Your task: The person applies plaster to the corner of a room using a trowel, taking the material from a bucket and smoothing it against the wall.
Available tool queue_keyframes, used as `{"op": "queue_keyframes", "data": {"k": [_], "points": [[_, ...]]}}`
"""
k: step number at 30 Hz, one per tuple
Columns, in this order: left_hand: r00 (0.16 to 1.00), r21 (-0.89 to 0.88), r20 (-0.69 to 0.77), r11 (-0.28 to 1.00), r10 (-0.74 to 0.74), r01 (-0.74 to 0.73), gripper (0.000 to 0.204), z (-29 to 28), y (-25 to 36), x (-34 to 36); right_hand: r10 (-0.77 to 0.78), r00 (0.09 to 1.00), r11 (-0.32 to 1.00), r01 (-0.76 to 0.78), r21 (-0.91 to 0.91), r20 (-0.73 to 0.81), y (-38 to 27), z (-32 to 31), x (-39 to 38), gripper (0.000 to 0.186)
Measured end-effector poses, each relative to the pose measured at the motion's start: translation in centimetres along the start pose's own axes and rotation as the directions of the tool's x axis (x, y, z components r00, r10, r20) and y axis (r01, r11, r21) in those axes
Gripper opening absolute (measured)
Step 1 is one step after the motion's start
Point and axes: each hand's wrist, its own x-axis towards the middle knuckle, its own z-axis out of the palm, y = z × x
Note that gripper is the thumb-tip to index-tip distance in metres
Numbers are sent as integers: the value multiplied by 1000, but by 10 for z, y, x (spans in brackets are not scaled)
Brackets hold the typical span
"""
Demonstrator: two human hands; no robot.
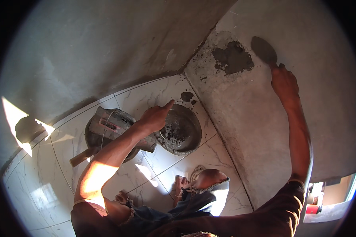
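Note:
My right hand (283, 82) is raised against the grey plastered wall (265, 118) and grips a trowel (264, 51) whose blade lies on the wall. Just left of the blade sits a dark patch of wet mortar (233, 58). My left hand (156, 117) hangs empty over the floor with its forefinger stretched out, right above the edge of a round pan of mortar (182, 130).
A second round pan (93, 138) left of the first holds a plastering float (110, 125) and a wooden handle (80, 158). White marble-patterned floor tiles (47, 189) run below. My bare feet and knee are at the bottom middle. Blobs of mortar (187, 96) lie by the wall corner.

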Motion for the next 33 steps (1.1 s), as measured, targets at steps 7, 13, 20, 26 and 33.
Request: {"op": "queue_keyframes", "data": {"k": [7,13,20,26,33], "points": [[999,-5,31,1000,-10,10,73,-7,12,-6,-220,974,973,216,84,48,-98,86,22,21],[999,-7,40,999,-31,32,73,-4,6,-5,-169,984,985,170,-14,56,-83,89,64,18],[998,-27,-24,998,62,-62,73,3,2,-4,-147,989,987,148,-57,19,-51,41,76,17],[996,-57,-22,995,86,-88,72,2,11,-2,-106,993,989,110,-97,49,-30,5,57,16],[999,-79,28,997,28,-26,74,-7,13,-5,-7,1000,996,6,94,8,-23,22,21,30]]}}
